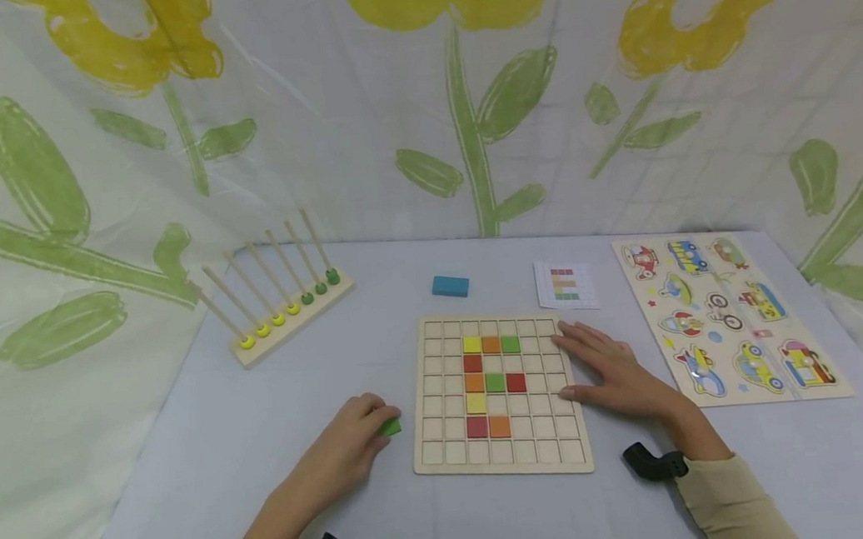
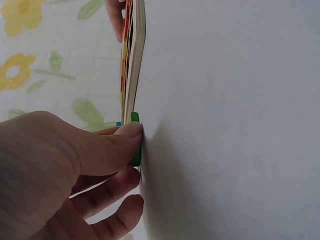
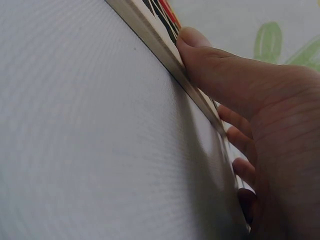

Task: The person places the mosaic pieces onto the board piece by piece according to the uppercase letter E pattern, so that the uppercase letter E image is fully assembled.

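Just left of the wooden grid board (image 1: 445, 462), my left hand (image 1: 342, 447) pinches a small green tile (image 1: 391, 427) between thumb and fingers. In the left wrist view that green tile (image 2: 135, 159) stands edge-on at the white cloth, partly covered by the thumb. Yellow, orange, red and green tiles fill several cells in the board's middle, among them a green tile (image 1: 494, 383) and a red tile (image 1: 515, 383). My right hand (image 1: 615, 373) rests on the board's right edge with its fingers spread. The right wrist view has the thumb (image 3: 215, 70) touching the board's rim (image 3: 155, 42).
Behind the board lie a blue block (image 1: 451, 286) and a pattern card (image 1: 589, 285). A wooden bead stand (image 1: 292, 317) with upright pegs is at the back left. To the right lies a vehicle puzzle board (image 1: 774, 387). A flower-printed curtain (image 1: 332, 143) hangs behind the table.
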`<state>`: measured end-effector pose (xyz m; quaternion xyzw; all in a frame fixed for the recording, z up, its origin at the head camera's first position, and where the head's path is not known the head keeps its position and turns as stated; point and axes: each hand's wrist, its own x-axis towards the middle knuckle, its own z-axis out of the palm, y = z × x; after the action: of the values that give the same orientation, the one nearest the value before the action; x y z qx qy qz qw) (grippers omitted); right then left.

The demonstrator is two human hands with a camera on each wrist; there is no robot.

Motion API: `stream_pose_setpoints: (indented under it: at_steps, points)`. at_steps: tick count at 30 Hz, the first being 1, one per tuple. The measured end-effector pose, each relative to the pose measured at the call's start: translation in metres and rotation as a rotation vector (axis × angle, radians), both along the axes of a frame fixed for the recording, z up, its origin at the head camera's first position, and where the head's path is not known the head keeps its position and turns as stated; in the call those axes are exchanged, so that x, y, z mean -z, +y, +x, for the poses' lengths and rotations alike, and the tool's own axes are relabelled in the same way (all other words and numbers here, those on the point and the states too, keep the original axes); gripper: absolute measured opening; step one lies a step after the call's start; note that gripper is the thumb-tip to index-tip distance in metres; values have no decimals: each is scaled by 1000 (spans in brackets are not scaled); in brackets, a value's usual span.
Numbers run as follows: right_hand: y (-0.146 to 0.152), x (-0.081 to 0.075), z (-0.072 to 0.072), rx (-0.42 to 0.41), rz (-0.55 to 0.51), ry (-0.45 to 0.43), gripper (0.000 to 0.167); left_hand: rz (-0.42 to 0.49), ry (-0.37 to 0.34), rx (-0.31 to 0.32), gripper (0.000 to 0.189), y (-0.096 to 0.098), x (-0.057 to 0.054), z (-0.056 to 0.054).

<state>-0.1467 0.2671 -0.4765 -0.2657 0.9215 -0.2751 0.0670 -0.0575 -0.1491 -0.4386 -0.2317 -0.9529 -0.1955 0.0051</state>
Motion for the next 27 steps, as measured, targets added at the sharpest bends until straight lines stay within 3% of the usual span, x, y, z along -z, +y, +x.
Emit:
stream_pose_setpoints:
  at_steps: [4, 7, 19, 22, 27]
  points:
    - [0, -1, 0, 2, -4, 0, 79, -3, -4, -8, 33, 3, 1, -4]
    - [1, -2, 1, 3, -7, -2, 79, 16, -5, 20, 32, 9, 2, -8]
    - [0, -3, 3, 7, -6, -11, 79, 102, 47, 318, 9, 72, -8, -30]
    - [-1, -4, 3, 8, -7, -12, 79, 94, 56, 367, 9, 90, -9, -34]
    - [-1, -4, 2, 5, -12, -11, 78, 31, -1, 403, 12, 117, -7, -36]
